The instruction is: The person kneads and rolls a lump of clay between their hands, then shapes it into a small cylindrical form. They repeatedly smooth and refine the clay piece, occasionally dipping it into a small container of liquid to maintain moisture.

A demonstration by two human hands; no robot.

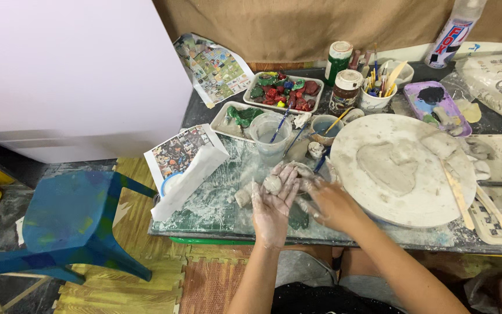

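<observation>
Small roundish grey clay lump [272, 184], no clear long axis, cupped in open left hand [272, 204]. Right hand [333, 203] palm-down, fingers loosely spread beside it over glass tabletop [216, 203].

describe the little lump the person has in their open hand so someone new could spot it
Start at the big round white board on the right of the table, then move left to the clay-smeared left hand, held palm up. The small grey clay ball rests at the base of its fingers. Unlike the clay piece left of the hand, it is rounded and off the table.
</observation>
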